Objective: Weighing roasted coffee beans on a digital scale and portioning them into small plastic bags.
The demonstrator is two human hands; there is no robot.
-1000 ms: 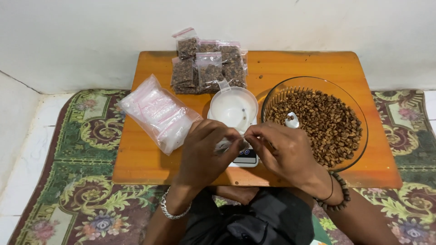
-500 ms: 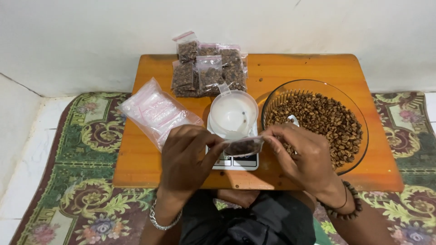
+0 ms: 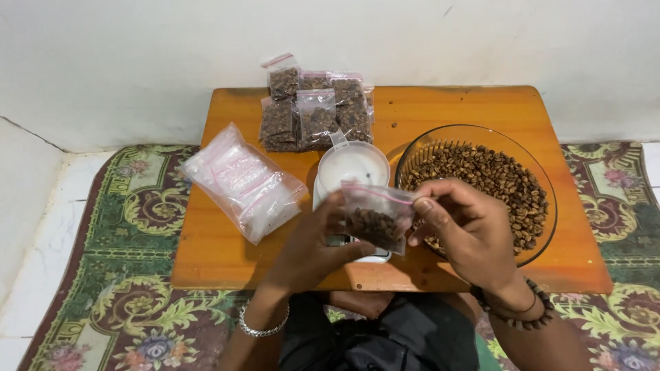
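Both hands hold a small clear zip bag (image 3: 375,216) partly filled with brown beans, lifted above the table's front middle. My left hand (image 3: 313,247) grips its lower left side; my right hand (image 3: 467,230) pinches its top right corner at the pink zip strip. Under the bag sits a small scale (image 3: 357,254), mostly hidden, with a white plastic cup (image 3: 352,165) on it. A glass bowl (image 3: 536,154) of brown beans stands to the right.
A pile of several filled bean bags (image 3: 313,110) lies at the table's back. A packet of empty zip bags (image 3: 240,180) lies at left. The low wooden table (image 3: 206,254) stands on a patterned rug (image 3: 110,275) by a white wall.
The hands were low at the scale a second ago. They have since raised the small bag of beans and now hold it up, the right fingers at its top edge.
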